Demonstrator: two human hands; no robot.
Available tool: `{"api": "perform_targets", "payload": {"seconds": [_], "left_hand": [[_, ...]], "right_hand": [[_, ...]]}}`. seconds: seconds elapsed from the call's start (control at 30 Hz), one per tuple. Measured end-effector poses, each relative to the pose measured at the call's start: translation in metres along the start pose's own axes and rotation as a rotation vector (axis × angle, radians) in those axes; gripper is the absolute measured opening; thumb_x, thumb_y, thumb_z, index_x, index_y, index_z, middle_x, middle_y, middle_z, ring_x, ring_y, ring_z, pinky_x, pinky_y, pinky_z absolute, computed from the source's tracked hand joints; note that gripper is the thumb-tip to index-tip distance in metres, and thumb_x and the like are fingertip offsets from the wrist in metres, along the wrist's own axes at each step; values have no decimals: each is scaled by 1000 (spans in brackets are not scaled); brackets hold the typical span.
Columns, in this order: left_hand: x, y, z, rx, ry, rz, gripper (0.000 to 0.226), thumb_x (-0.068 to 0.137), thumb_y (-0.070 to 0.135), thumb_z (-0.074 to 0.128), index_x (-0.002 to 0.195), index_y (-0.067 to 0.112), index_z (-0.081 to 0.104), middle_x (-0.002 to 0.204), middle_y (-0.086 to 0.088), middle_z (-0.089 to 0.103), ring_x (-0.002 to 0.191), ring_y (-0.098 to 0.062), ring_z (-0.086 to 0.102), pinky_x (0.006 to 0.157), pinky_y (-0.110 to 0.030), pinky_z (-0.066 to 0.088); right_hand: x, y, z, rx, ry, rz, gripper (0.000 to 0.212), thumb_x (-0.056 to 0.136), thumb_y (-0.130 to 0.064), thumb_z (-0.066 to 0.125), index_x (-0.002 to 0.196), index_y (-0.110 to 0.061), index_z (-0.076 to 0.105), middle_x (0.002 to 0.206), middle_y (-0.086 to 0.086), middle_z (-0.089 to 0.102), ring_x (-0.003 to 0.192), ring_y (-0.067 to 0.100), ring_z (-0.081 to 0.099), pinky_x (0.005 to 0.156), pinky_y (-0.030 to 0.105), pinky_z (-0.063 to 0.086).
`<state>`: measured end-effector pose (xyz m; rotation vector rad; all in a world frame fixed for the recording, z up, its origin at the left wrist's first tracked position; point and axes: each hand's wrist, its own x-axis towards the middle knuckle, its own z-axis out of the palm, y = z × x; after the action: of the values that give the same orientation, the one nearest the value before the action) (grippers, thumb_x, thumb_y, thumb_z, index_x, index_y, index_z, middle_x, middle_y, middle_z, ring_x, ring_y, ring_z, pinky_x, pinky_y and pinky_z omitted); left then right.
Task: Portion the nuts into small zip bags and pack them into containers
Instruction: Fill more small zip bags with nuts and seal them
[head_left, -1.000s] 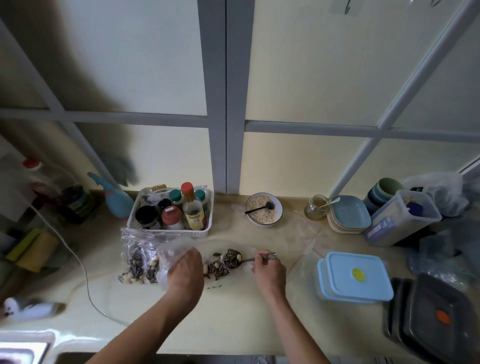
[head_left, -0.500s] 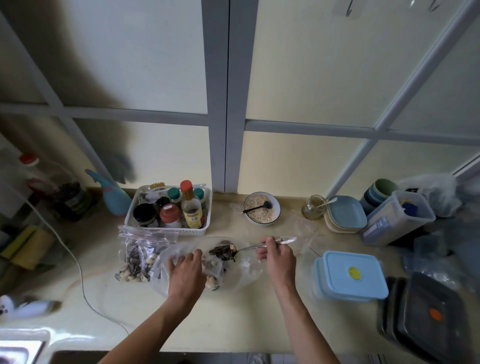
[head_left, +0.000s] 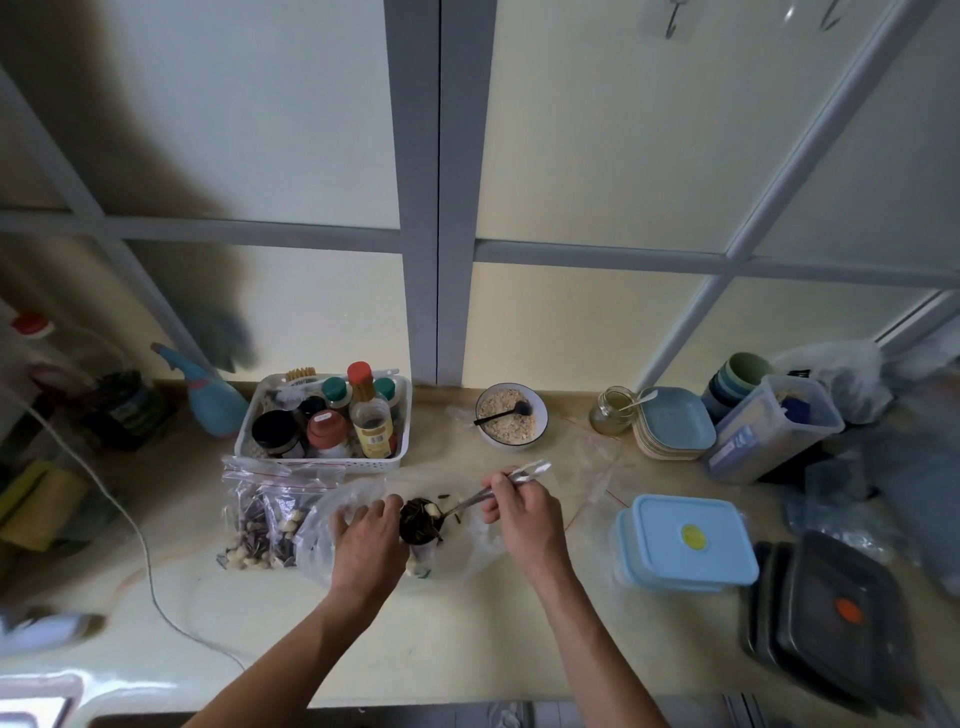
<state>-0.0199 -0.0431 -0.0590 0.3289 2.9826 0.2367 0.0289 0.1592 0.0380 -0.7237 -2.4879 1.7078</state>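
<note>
Nuts (head_left: 420, 512): heaped on spoon bowl, counter centre, over small zip bag (head_left: 423, 545).
Right hand (head_left: 522, 512): fingers pinch spoon (head_left: 470, 500) handle.
Left hand (head_left: 366, 540): fingers curled on bag mouth.
Filled bags (head_left: 270, 514): 9 o'clock.
Blue-lidded container (head_left: 688, 540): 3 o'clock.

Cluttered counter (head_left: 467, 639): basket (head_left: 400, 415), bowl (head_left: 540, 415), containers (head_left: 691, 540).
</note>
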Motion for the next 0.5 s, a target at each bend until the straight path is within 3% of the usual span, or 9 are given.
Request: {"api": "perform_targets", "payload": {"seconds": [0.33,0.5], "left_hand": [[-5,-8,3,22,53,54,52,68,50,84,100,16,60,84,0,70,79,-27,69,86,-43,30],[-9,-5,-2,-57,68,16,52,74,56,80,103,20,57,87,4,71,81,-24,70,86,-44,32]], "right_hand": [[0,1,18,-76,-86,-63,24,104,-32,53,92,-26,73,74,-2,74,72,5,71,77,24,55],[0,-1,22,-146,-136,-109,28,102,-34,52,89,-22,74,72,-4,73,72,6,71,81,35,58]]}}
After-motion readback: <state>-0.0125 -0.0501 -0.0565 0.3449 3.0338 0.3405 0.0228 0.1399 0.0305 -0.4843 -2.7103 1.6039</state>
